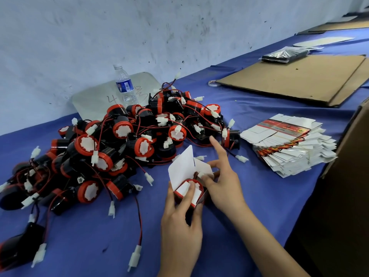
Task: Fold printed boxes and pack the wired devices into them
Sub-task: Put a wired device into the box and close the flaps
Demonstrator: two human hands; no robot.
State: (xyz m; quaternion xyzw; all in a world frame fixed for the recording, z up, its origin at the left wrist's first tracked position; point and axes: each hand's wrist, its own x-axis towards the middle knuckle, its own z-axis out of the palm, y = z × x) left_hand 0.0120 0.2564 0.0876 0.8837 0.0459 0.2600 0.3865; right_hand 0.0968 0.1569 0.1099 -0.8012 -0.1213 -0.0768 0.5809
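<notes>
One box (189, 199), part-folded, red/black print outside, white inside. Held mouth-up near front of table, between pile and flat stack; cannot tell if it rests on cloth.
- Lid flap (180, 166): stands open, leaning toward pile, so mouth is free for loading.
- Wired device (193, 184): 1 pc, seated in box, red-rimmed white face up, approx. level w/ mouth.
- L hand (179, 222): wrapped round box body from near side, one finger laid over device face. Judged: pins device down while lead is tucked.
- R hand (223, 182): curled fingers pinch at far-right rim of box, where a white plug (200, 174) shows. Index finger sticks out straight, idle. Cannot tell if plug or side flap is what's pinched. Both hands close together on same box.
- Step, judged: stow lead/plug, then side flaps, then lid.
- Pile of devices (119, 140): several dozen, left and behind box, leads tangled, plugs trailing toward front edge. Nearest strays lie just beside box; snag risk.
- Stack of flat boxes (289, 148): fanned, right of hands, handy for R hand.
- Brown carton (355, 156): at right edge, just beside stack; limits room that side.
- Open room: bare blue cloth (259, 198) right of hands and toward the front edge.
- Misc.: water bottle (124, 84) by wall; cardboard sheet (289, 78) far back right.
</notes>
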